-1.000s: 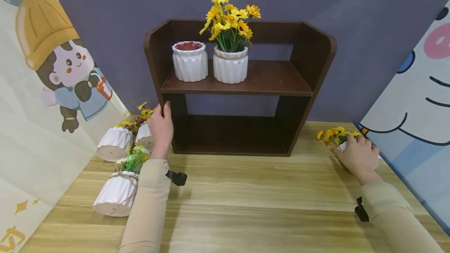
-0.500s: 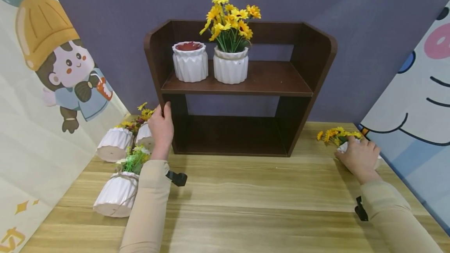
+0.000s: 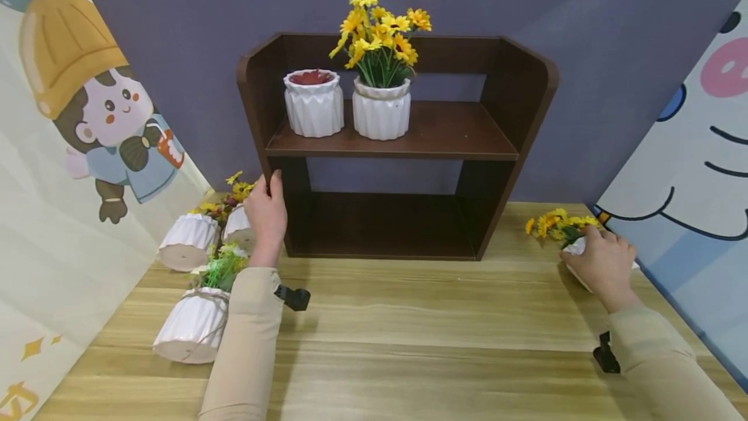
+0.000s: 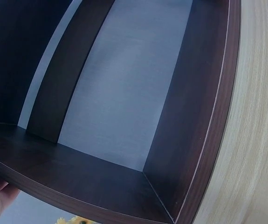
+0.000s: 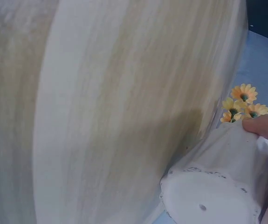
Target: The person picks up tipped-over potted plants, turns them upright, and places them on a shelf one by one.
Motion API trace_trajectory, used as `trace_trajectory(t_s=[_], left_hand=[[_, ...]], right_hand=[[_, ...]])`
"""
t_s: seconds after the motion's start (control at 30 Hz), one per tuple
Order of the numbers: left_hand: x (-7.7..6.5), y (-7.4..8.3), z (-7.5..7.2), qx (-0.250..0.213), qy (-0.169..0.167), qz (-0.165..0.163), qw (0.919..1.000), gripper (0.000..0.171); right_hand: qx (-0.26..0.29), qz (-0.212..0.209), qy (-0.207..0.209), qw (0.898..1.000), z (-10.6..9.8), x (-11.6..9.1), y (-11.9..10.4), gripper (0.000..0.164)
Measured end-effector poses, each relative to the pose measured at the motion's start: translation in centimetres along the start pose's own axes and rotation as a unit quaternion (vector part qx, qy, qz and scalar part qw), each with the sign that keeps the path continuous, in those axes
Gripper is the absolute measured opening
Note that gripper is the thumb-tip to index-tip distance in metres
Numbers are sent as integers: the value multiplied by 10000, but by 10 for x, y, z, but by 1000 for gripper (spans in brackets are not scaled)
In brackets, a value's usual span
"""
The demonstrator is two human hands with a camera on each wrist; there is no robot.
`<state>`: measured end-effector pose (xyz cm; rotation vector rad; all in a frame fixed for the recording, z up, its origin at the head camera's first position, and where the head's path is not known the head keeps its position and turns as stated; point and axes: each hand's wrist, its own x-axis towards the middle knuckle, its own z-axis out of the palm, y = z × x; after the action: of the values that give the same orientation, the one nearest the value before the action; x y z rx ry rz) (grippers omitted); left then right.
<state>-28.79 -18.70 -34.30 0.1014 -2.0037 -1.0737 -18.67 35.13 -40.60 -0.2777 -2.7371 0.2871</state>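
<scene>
While the left hand [image 3: 267, 216] grips the shelf [image 3: 397, 153], I've got the right hand [image 3: 608, 265] holding a tipped flowerpot [image 5: 222, 161] near the right edge of the table [image 3: 438, 317]; grasping seems the step, lifting calls for steadiness.

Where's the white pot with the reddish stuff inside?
In the head view, the white pot stands at the left end of the upper shelf, just left of the pot of yellow flowers.

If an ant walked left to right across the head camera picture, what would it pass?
Cartoon's orange hat, lying twine-tied pot, left hand, white pot with reddish inside, pot of upright yellow flowers, right hand, pink cartoon snout.
</scene>
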Motion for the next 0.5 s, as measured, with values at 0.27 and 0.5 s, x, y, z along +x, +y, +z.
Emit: trace_trajectory(t_s=[0.27, 0.5], left_hand=[[-1, -1, 1, 0, -77, -33, 10000, 44], [-1, -1, 0, -24, -11, -82, 10000, 45]], right_hand=[[58, 69, 147, 9999, -6, -6, 1, 56], [184, 166, 259, 9994, -13, -8, 2, 58]])
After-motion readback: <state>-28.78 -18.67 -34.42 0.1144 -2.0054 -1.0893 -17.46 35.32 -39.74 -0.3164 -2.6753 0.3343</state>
